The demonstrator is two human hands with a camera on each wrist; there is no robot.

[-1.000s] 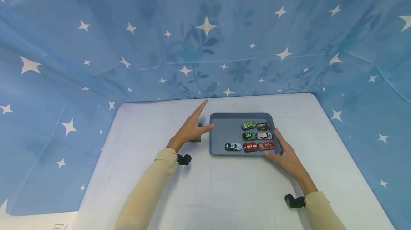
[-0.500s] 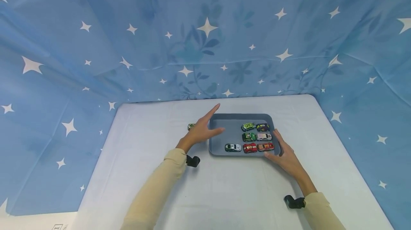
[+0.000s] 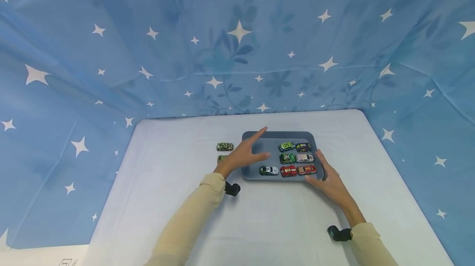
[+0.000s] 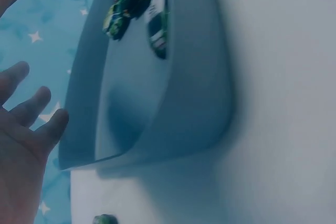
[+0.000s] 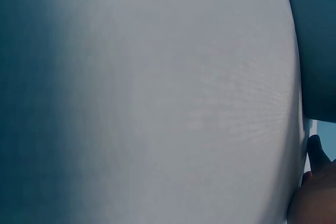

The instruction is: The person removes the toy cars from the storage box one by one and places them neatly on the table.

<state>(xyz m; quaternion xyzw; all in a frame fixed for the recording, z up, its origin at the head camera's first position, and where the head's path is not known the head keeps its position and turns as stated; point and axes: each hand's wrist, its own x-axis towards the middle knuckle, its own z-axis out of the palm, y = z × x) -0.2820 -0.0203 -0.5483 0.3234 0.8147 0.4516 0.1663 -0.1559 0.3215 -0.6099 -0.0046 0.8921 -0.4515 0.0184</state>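
Note:
My left hand (image 3: pixel 243 154) hovers over the left part of the grey tray (image 3: pixel 283 178), its thumb and index finger spread with nothing between them. At the tray's front right corner is my right hand (image 3: pixel 332 181), thumb by the front rim and fingers along the right rim. Inside sit a lime toy car (image 3: pixel 286 147), a dark purple one, a green car (image 3: pixel 287 158), a white-pink car (image 3: pixel 304 158), a white-green car (image 3: pixel 269 170), a red car (image 3: pixel 288 171) and an orange-red car (image 3: pixel 306 170). In the left wrist view, spread fingers stand beside the tray wall (image 4: pixel 194 93).
Left of the tray, a camouflage toy car (image 3: pixel 224 147) lies on the white table (image 3: pixel 282 220). Below it a green car (image 3: pixel 221 158) is partly hidden by my left hand. A blue star-patterned curtain (image 3: pixel 170 55) rises behind the table.
My left hand has moved right, from over the cars beside the tray to above the tray's left part, uncovering the camouflage car. The right hand and the tray have stayed put.

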